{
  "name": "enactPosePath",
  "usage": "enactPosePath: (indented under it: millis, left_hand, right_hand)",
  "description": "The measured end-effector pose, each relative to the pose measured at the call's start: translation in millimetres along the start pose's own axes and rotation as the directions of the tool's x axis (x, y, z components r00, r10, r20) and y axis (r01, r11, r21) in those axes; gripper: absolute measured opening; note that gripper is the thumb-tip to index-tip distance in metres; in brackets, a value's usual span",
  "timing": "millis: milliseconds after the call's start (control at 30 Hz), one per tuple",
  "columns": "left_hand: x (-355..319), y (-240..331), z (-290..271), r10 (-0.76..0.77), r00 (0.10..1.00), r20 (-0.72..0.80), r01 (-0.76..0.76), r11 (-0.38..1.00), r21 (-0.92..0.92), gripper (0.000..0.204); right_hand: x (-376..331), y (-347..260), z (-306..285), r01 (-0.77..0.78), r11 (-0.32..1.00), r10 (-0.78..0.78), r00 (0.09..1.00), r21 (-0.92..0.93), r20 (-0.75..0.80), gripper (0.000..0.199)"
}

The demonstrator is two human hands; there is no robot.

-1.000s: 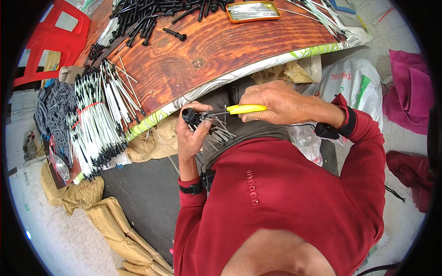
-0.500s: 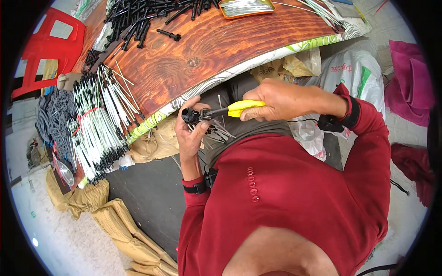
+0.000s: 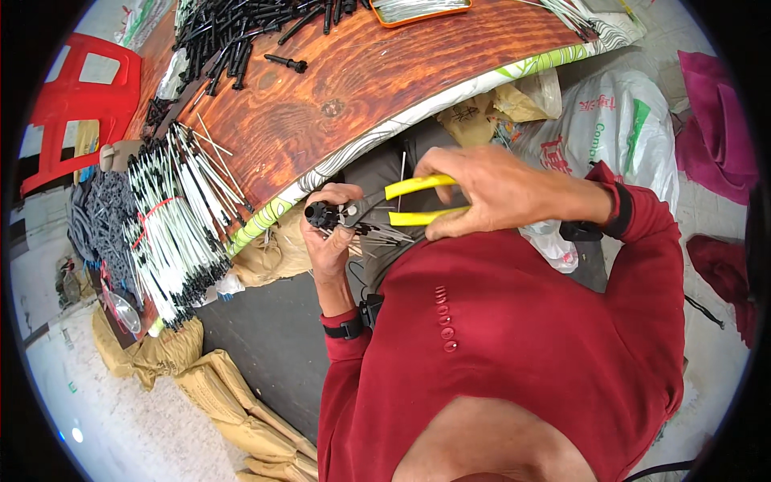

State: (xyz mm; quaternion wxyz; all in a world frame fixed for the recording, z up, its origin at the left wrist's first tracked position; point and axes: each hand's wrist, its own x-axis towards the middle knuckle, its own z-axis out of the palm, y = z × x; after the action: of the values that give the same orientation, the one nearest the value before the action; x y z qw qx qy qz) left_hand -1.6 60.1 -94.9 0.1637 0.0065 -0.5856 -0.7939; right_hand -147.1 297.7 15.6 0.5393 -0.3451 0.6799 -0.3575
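In the head view, my left hand [image 3: 323, 251] wraps fingers and thumb around a cluster of black pieces [image 3: 321, 214], just off the near edge of the table [image 3: 385, 80]. My right hand [image 3: 502, 193] grips pliers [image 3: 411, 187], fingers parted along the spread handles. At left, banded white rods [image 3: 173, 241] look done; far loose black parts [image 3: 229, 40] look untouched.

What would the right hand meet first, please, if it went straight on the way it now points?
Most likely the black parts in the left hand: the right hand points left toward them, its yellow-handled pliers overlapping them in view, though exact depth is unclear.
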Motion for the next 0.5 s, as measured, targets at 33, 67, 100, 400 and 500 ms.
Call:
enactPosePath:
  millis: [33, 67, 100, 400, 500]
  left_hand:
    - [-1.3, 0.4, 1.8, -0.003, 1.0, 0.001, 0.003, 1.0, 0.002, 0.064]
    - [-2.9, 1.0, 4.9, -0.009, 0.999, -0.051, 0.01, 1.0, 0.009, 0.062]
    - [-3.1, 1.6, 7.3, -0.016, 0.995, -0.097, 0.017, 1.0, 0.014, 0.06]
    - [0.0, 0.5, 5.1, 0.019, 0.999, -0.026, -0.019, 1.0, 0.017, 0.056]
    - [0.3, 0.6, 5.2, 0.003, 0.999, -0.039, -0.003, 1.0, 0.009, 0.055]
  right_hand:
    - [-1.4, -2.3, -1.1, -0.031, 0.999, 0.03, 0.999, 0.043, 0.032, 0.059]
    - [-3.0, -4.2, -2.6, -0.063, 0.994, 0.058, 0.996, 0.085, 0.066, 0.059]
    - [-4.6, -6.3, -3.5, -0.097, 0.987, 0.085, 0.992, 0.128, 0.095, 0.059]
    - [15.2, 23.0, -13.8, -0.305, 0.789, 0.029, 0.886, 0.534, 0.463, 0.062]
    - [1.3, 1.2, -9.0, -0.194, 0.945, 0.143, 0.969, 0.264, 0.201, 0.065]
